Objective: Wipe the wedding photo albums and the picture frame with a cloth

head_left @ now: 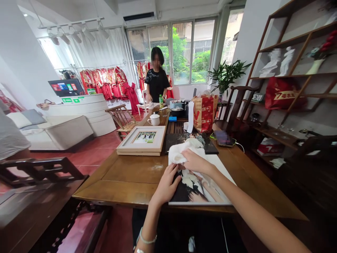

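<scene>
My right hand (196, 161) grips a white cloth (179, 150) and presses it on the upper part of a large photo panel (222, 175). The panel lies flat at the table's near edge and shows people in dark and white clothing. My left hand (166, 184) rests on the panel's left edge, with its fingers stretched out and thumb apart. Its fingertips are close to the cloth. A second, dark panel (210, 147) lies just beyond, partly covered by the cloth. To the left is a framed picture (142, 137) with a pale wooden frame.
The wooden table (131, 177) bears a white lidded cup (154, 118), a red and tan paper bag (206, 112), a phone (223, 138) with a cable and a green-capped bottle (161, 101). A person (157, 79) stands at the far end. Wooden chairs flank the table.
</scene>
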Motion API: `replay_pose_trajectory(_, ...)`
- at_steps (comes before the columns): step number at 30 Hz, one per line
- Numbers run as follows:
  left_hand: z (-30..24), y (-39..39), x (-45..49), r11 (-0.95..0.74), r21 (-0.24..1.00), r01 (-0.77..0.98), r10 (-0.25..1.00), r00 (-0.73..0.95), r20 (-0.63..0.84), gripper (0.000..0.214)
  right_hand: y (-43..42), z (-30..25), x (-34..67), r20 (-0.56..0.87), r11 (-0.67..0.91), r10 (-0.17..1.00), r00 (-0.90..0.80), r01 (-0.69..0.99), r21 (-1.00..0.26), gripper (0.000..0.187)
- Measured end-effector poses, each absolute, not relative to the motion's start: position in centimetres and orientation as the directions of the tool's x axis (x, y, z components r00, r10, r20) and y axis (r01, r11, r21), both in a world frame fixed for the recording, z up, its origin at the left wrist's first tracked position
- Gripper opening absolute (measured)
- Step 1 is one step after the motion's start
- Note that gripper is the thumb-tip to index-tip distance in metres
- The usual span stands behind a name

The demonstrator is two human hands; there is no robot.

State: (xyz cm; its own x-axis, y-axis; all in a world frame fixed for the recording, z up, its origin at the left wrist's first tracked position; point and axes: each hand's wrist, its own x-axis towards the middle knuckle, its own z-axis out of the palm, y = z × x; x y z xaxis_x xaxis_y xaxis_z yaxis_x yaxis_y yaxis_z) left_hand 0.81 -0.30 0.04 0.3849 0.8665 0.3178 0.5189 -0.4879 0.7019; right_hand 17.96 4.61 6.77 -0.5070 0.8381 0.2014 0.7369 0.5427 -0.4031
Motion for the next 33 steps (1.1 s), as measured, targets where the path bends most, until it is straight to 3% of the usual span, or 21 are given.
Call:
replay_pose_trajectory(8,0.7,-0.5,1.0,-0.518,0.695,0.498,0.849,0.398,0.348,0.04,3.1,7.1,17.3,0.247,0.593,0.804,-0.541,0.695,-0.406,0.035)
replay_pose_trajectory(16,0.0,-0.4,1.0,-0.503,0.759,0.414,0.854,0.373,0.363,0.044,-0.2,4.5,25.7,0.254,0.364,0.922,-0.29,0.873,-0.323,0.045)
replay_pose_trajectory(21,-0.3,-0.2,1.1,-0.5,0.77,0.396,0.858,0.345,0.38,0.044,0.6,3.1,30.6,0.303,0.255,0.938,-0.17,0.93,-0.264,0.055)
replay_pose_trajectory(28,-0.3,-0.1,1.1,-0.495,0.755,0.431,0.862,0.351,0.365,0.044,3.4,2.1,29.9,0.299,0.336,0.918,-0.262,0.913,-0.23,0.071)
replay_pose_trajectory(33,-0.3,-0.1,1.2,-0.504,0.744,0.438,0.857,0.358,0.37,0.044,-1.2,2.6,27.1,0.26,0.448,0.881,-0.395,0.874,-0.19,0.071)
